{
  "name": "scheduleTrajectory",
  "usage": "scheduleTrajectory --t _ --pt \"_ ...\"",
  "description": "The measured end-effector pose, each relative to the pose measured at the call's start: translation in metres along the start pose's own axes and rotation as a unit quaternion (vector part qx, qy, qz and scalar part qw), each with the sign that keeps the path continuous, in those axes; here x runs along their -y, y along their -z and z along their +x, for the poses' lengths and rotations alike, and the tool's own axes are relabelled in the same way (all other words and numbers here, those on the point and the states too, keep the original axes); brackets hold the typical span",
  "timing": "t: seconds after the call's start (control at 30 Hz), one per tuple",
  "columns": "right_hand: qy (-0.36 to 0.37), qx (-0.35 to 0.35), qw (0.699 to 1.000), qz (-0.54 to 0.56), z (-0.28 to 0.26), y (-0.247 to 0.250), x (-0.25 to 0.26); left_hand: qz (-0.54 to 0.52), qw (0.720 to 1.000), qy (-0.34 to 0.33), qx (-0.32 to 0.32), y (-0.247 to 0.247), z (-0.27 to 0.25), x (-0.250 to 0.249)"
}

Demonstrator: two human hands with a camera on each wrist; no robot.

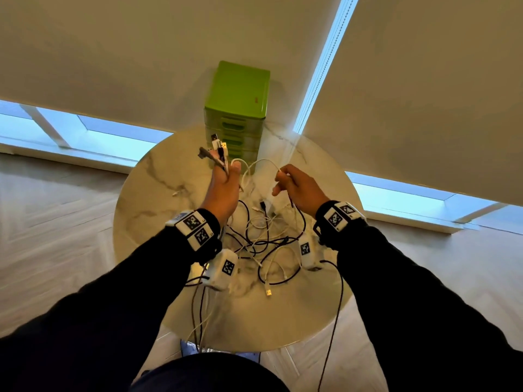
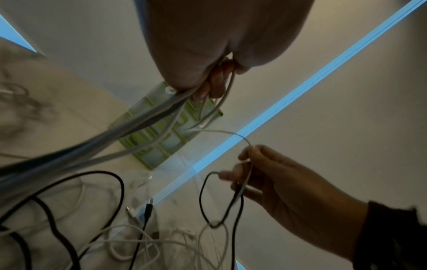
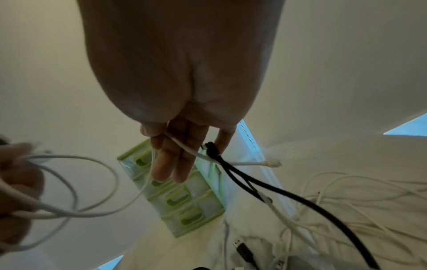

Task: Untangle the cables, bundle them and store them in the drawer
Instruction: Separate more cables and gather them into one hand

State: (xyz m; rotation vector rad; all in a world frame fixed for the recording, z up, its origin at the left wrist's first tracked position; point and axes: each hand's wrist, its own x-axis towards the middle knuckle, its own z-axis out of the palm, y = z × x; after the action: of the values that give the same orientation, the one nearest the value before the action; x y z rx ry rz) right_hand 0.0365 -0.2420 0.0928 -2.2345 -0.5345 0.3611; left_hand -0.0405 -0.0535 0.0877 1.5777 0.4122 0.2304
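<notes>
Over the marble table (image 1: 147, 199), your left hand (image 1: 223, 190) clamps several cable ends upright; your right hand (image 1: 300, 190) pinches a white cable (image 1: 263, 162) with a black loop. Pulling could tighten the tangle (image 1: 263, 241) below; green drawer unit (image 1: 237, 108) stays shut behind.

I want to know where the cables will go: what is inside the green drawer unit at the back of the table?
Nothing inside shows. The green drawer unit stands with its drawers closed; only fronts and handle slots are visible. Its contents are hidden. The cables lie tangled on the table in front.
</notes>
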Motion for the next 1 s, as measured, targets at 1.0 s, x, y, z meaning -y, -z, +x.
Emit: scheduleTrajectory --t 1.0 --pt "-0.002 0.053 0.969 -0.240 -0.036 0.002 -0.050 0.067 0.998 0.000 0.009 0.018 -0.021 -0.017"
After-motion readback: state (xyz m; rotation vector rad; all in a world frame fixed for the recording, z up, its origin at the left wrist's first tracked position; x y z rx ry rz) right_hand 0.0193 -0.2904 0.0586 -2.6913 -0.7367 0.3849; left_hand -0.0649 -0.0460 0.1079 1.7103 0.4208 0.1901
